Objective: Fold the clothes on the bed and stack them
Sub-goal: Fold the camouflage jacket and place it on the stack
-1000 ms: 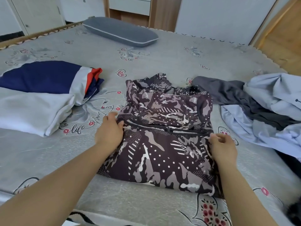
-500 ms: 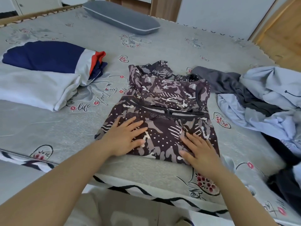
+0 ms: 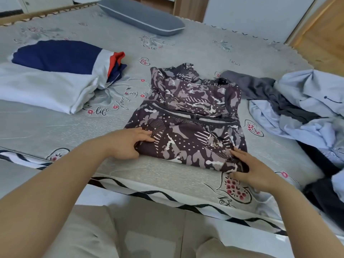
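Observation:
A dark patterned garment [image 3: 188,120] lies partly folded on the bed [image 3: 186,45], its near edge close to the mattress front. My left hand [image 3: 130,144] pinches the garment's near-left corner, thumb under the cloth. My right hand [image 3: 251,168] grips the near-right corner, fingers on top and thumb below. A folded stack of a white and a navy, white and orange garment [image 3: 55,75] sits at the left. A loose heap of pale blue, grey and dark clothes [image 3: 301,108] lies at the right.
A grey pillow [image 3: 141,15] rests at the head of the bed. The mattress front edge with a black zigzag trim [image 3: 158,196] runs just below my hands. A wooden door [image 3: 323,32] stands at the far right.
My hands slid from the garment's waist sides down over its lower part to its near corners and now take hold of them. The view tilted down towards the bed's front edge.

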